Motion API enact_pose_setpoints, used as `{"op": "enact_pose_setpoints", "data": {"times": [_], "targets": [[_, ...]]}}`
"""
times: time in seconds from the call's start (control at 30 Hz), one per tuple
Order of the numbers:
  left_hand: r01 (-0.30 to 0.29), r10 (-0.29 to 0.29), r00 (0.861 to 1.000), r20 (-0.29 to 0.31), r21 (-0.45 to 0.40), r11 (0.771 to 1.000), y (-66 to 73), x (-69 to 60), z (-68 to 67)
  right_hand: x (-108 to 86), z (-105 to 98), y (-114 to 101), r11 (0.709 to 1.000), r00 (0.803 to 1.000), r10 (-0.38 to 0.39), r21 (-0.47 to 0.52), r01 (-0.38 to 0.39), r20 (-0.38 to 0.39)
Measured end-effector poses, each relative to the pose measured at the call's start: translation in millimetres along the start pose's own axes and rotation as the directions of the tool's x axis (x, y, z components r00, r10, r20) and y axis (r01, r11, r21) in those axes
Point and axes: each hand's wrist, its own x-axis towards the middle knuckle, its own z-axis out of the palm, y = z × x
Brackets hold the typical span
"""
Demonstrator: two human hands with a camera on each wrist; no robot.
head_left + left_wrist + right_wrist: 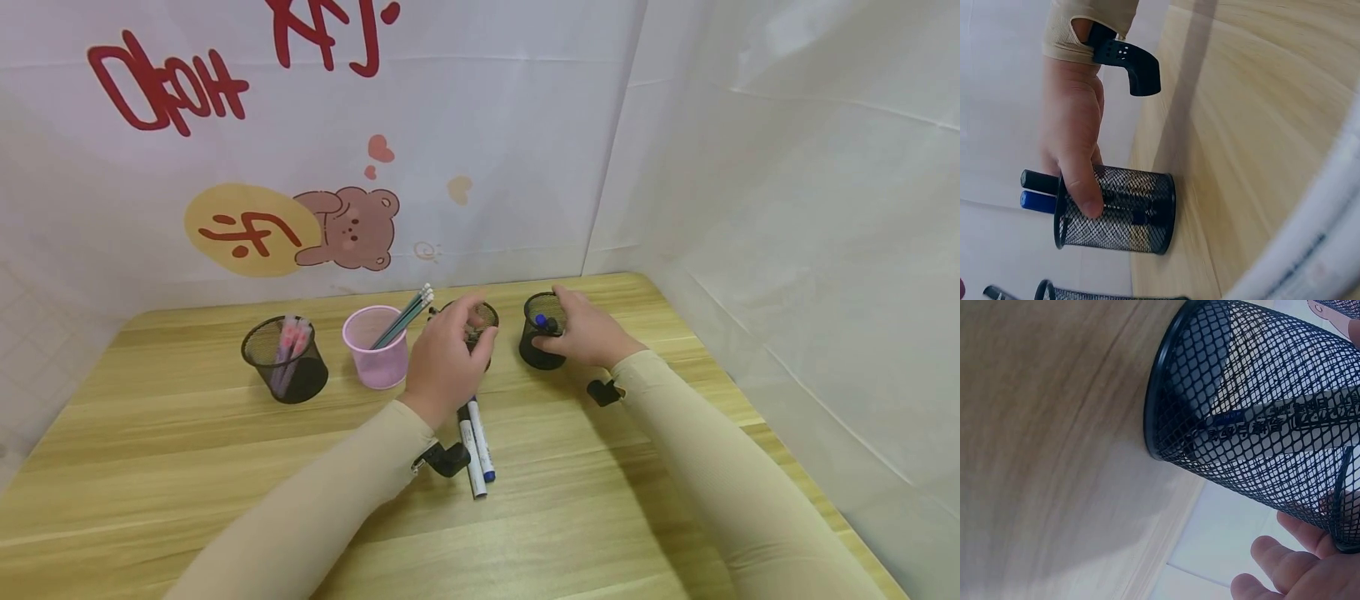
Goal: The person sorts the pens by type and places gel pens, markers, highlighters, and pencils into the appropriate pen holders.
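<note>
My right hand (592, 331) holds the rightmost black mesh pen holder (542, 357), thumb on its near side and fingers round the far side. A blue-capped marker (1038, 201) and a black-capped marker (1040, 181) stand in it. In the right wrist view, my fingers (1291, 569) lie near its rim and a marker shows through the mesh. My left hand (447, 360) hovers at another black mesh pen holder (489, 318), fingers loosely curved and thumb apart; it partly hides that holder. Two white-barrelled markers, one blue-ended (483, 442), one darker-capped (471, 458), lie on the table below it.
Left of my hands stands a pink mesh cup (380, 367) with several green pencils (405, 318). Farther left, a black mesh cup (307, 379) holds pink-and-purple pens (288, 350). The wood-grain table (225, 483) meets a printed white sheet (510, 150) at the back.
</note>
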Motion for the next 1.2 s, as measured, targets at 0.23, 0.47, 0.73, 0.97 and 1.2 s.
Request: {"op": "enact_pose_setpoints", "data": {"times": [0.23, 0.47, 0.73, 0.97, 1.2], "targets": [[0.055, -0.073, 0.983, 0.167, 0.107, 0.993, -5.2, -13.3, -14.2, 0.9, 0.7, 1.6, 1.000, 1.000, -0.007, -0.018, 0.007, -0.005], [0.056, -0.147, 0.928, 0.342, 0.261, 0.964, -13.9, -24.9, -19.5, 1.3, -0.2, 1.4, 1.000, 1.000, -0.010, -0.027, 0.010, -0.003], [0.048, -0.290, 0.779, 0.556, 0.408, 0.912, -19.4, -33.3, -20.6, 2.6, 0.0, 4.0, 1.000, 1.000, -0.008, -0.023, 0.008, -0.001], [0.044, -0.295, 0.731, 0.616, 0.389, 0.920, -24.7, -37.6, -15.9, 2.6, 1.0, 2.9, 1.000, 1.000, -0.016, -0.020, 0.016, -0.002], [0.029, -0.285, 0.707, 0.647, 0.376, 0.926, -28.1, -38.9, -14.0, 2.6, 1.6, 2.6, 1.000, 1.000, -0.010, -0.030, 0.010, -0.007]]}}
